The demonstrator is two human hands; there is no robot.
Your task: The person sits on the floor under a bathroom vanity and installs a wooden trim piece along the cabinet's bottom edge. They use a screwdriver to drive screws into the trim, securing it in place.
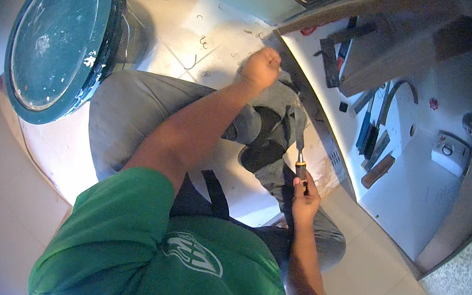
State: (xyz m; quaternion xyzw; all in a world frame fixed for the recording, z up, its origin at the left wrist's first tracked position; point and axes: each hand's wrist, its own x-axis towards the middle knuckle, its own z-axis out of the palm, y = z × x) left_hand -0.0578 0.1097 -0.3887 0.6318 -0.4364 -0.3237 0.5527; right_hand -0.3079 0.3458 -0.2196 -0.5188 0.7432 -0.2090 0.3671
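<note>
My right hand (305, 205) is wrapped round the black and yellow handle of a chisel (301, 144), its flat metal blade pointing away from me beside my lower leg. My left hand (262, 67) is closed with the fingers curled, above the grey trouser cloth near the cabinet's bottom edge. Whether anything is inside those fingers is hidden. Between my hands lies my bent leg in grey trousers with a black knee patch (266, 152).
An upturned-looking green round lid (60, 39) tops a bucket at the left. Curled shavings (192, 61) litter the tiles. At the right, an open cabinet (406, 191) holds a hammer-like tool (329, 62), a brush (367, 133), a wooden-handled tool (377, 172) and a white box (451, 153).
</note>
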